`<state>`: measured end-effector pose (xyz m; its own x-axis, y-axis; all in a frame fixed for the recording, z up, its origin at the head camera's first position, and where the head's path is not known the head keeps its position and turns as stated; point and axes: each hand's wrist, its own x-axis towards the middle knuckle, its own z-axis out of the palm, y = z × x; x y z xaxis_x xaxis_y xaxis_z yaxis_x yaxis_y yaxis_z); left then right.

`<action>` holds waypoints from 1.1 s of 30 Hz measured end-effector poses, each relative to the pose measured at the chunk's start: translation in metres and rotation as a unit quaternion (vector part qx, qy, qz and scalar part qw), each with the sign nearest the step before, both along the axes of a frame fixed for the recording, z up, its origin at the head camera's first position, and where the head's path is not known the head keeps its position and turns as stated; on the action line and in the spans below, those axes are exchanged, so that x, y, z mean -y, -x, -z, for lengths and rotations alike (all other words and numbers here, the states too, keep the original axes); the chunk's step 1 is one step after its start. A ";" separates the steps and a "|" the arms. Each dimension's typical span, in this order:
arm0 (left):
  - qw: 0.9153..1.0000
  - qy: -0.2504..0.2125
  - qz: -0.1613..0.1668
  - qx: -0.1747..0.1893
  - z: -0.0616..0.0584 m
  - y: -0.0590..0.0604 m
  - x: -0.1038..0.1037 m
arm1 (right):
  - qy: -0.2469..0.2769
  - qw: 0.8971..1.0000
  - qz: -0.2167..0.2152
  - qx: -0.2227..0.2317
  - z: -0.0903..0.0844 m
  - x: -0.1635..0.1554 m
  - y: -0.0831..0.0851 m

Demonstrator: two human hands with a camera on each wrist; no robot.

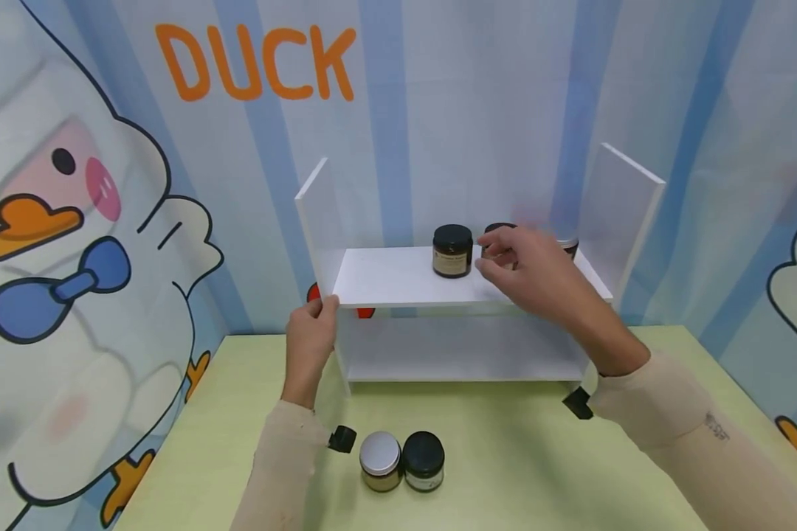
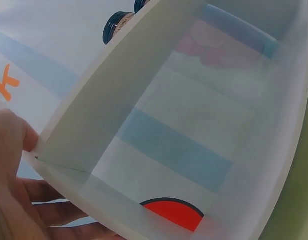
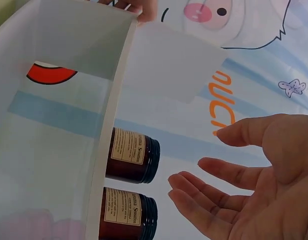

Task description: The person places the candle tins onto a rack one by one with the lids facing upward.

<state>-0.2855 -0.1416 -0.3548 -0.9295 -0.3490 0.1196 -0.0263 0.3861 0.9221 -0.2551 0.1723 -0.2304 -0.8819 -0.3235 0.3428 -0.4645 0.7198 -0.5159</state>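
Observation:
A white two-level shelf (image 1: 465, 348) stands on the table. My left hand (image 1: 308, 335) grips its left side panel, thumb in front and fingers behind, as the left wrist view also shows. On the upper board stands a brown labelled jar with a black lid (image 1: 452, 252). To its right a second black-lidded jar (image 3: 125, 215) is partly covered by my right hand (image 1: 531, 269) in the head view. The right hand hovers by these jars with fingers loosely bent, holding nothing. Behind it, near the right panel, a third jar (image 1: 568, 247) is mostly hidden.
On the table (image 1: 505, 450) in front of the shelf, a silver-lidded jar (image 1: 381, 459) and a black-lidded jar (image 1: 423, 459) stand side by side. Upright side panels (image 1: 620, 210) rise at both ends of the upper board. A printed duck curtain (image 1: 478, 110) hangs behind.

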 end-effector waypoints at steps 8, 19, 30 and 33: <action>0.996 0.068 -0.053 -0.027 -0.002 -0.002 -0.004 | 0.008 1.000 0.016 -0.006 0.007 0.003 -0.007; 0.995 0.080 -0.048 -0.026 -0.003 -0.005 -0.003 | 0.003 1.000 0.007 -0.003 0.020 0.009 -0.015; 1.000 0.022 0.005 0.000 0.000 -0.003 0.005 | -0.010 0.995 -0.084 0.049 0.059 0.018 -0.020; 1.000 0.008 0.015 0.004 0.001 -0.003 0.006 | -0.028 0.992 -0.107 0.053 0.072 0.024 -0.021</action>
